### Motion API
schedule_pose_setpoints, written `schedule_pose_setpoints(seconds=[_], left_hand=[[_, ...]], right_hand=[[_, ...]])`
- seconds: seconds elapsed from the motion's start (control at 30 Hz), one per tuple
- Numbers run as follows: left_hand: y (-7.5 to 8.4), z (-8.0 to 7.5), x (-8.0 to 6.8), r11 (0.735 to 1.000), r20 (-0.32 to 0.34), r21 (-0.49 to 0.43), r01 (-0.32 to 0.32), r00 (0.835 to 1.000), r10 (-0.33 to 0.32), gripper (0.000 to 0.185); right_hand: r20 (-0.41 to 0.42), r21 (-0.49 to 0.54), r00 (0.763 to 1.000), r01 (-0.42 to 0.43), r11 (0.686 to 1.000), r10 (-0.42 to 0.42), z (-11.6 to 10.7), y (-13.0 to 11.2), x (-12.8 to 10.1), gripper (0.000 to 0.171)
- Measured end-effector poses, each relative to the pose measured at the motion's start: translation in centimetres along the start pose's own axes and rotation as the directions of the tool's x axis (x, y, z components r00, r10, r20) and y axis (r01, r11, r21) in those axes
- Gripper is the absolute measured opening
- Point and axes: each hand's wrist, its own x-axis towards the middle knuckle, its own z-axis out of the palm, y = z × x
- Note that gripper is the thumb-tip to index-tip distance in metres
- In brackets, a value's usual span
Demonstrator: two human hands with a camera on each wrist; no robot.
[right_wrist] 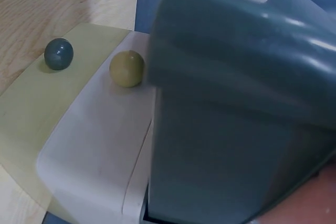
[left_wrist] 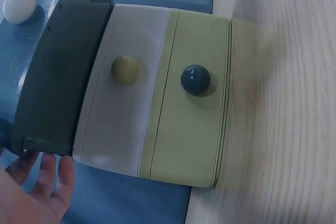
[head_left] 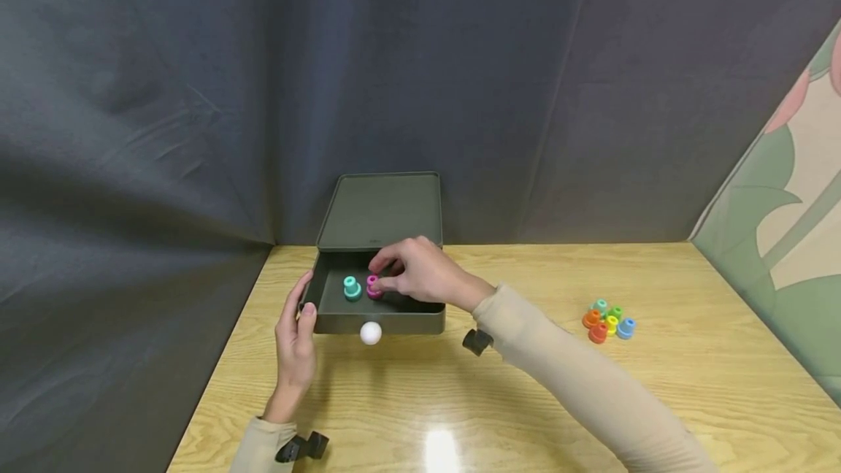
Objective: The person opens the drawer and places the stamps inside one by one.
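Note:
A dark green drawer (head_left: 335, 322) with a white knob (head_left: 371, 333) stands pulled out from a small chest (head_left: 388, 210). Inside it, my right hand (head_left: 420, 268) pinches a magenta stepped peg (head_left: 372, 290) with thumb and index finger; the thumb covers part of it. To the left of that peg, a teal stepped peg (head_left: 352, 289) stands upright on the drawer floor. My left hand (head_left: 297, 341) rests at the drawer's left side, fingers fairly straight along the wall and thumb at the front corner. In the left wrist view its fingertips (left_wrist: 64, 174) touch the drawer's edge.
Several coloured pegs (head_left: 611, 327) sit grouped on the wooden table (head_left: 525, 385) at the right. Below the pulled-out drawer are a whitish drawer (left_wrist: 115, 124) with a yellowish knob and a light green drawer (left_wrist: 184, 135) with a dark knob. A grey curtain (head_left: 493, 93) hangs behind.

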Motion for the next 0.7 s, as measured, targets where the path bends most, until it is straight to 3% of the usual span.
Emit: schedule_pose_setpoints(seconds=[0.4,0.7], left_hand=[[-0.1,0.1,0.0,1.000,-0.002,-0.020,0.007,1.000,-0.007,0.046],[0.1,-0.1,0.1,0.999,0.000,-0.018,-0.037,0.999,0.037,0.046]], right_hand=[[-0.116,0.095,0.993,0.039,0.995,-0.028,-0.9,0.2,-1.4,0.024],[-0.289,0.147,0.957,0.081,0.986,-0.035,-1.3,0.6,-2.9,0.015]])
